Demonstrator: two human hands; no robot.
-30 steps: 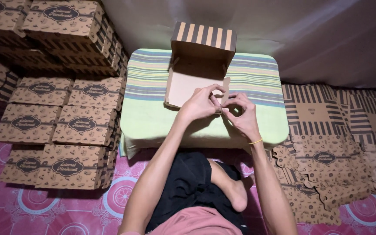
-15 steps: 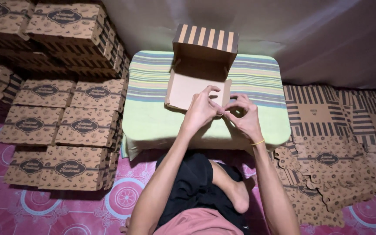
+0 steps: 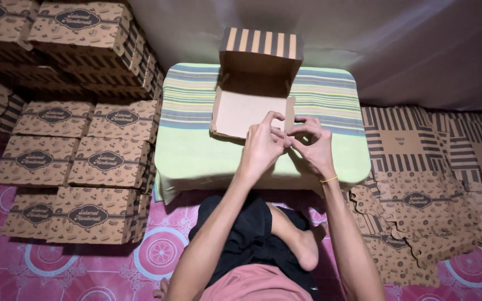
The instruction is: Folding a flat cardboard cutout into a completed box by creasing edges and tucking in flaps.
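Observation:
A brown cardboard box (image 3: 240,111) lies open on a low table covered with a green striped cloth (image 3: 196,150). Its striped lid (image 3: 261,43) stands upright at the far side. My left hand (image 3: 263,146) and my right hand (image 3: 314,145) meet at the box's near right corner, and the fingers of both pinch its side flap (image 3: 289,114). A yellow band circles my right wrist.
Stacks of folded printed brown boxes (image 3: 79,161) fill the left side, reaching up to the back wall. Flat unfolded box blanks (image 3: 419,189) lie piled on the floor at the right. My crossed legs rest on a pink patterned floor (image 3: 157,253) below the table.
Both hands have stayed at the box's right corner, shifting slightly and working the flap; the box has barely moved.

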